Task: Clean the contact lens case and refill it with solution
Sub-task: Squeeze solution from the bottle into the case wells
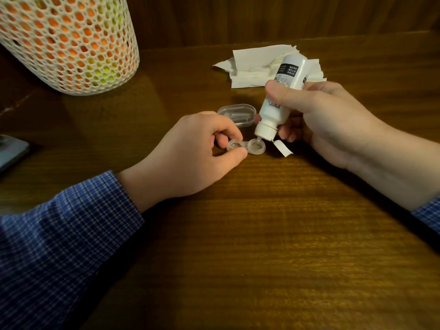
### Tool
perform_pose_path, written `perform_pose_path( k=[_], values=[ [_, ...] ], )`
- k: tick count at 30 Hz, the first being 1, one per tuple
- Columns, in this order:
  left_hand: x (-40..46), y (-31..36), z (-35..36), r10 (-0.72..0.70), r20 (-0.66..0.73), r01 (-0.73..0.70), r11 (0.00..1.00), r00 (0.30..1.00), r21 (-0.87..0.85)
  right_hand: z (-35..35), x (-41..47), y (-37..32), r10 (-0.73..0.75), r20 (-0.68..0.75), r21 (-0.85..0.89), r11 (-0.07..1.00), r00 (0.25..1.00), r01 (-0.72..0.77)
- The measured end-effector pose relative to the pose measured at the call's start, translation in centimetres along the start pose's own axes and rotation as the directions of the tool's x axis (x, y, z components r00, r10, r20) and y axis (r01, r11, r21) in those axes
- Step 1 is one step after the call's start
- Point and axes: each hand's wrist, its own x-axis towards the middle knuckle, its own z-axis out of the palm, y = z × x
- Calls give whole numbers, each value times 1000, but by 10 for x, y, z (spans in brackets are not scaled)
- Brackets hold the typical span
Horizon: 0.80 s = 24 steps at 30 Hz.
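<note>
A mesh basket stood far left. The left hand pinched the lens case on the table; the right hand gripped a tilted bottle, nozzle over the case's right well. Its label was unreadable. The near table lay open.

A white mesh basket of orange and green balls stands at the far left of the wooden table, a dark phone lying near its left edge.
</note>
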Motion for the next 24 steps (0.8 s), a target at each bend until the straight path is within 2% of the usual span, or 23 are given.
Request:
perform_pose_path(
  k=[18, 24],
  values=[
    [0, -1, 1, 12, -12, -12, 1000, 1000, -6, 1, 0, 0, -40, 16, -3, 999, 999, 40],
    [0, -1, 1, 14, -9, -14, 1000, 1000, -8, 0, 2, -1, -15, -45, 31, 999, 999, 16]
  ],
)
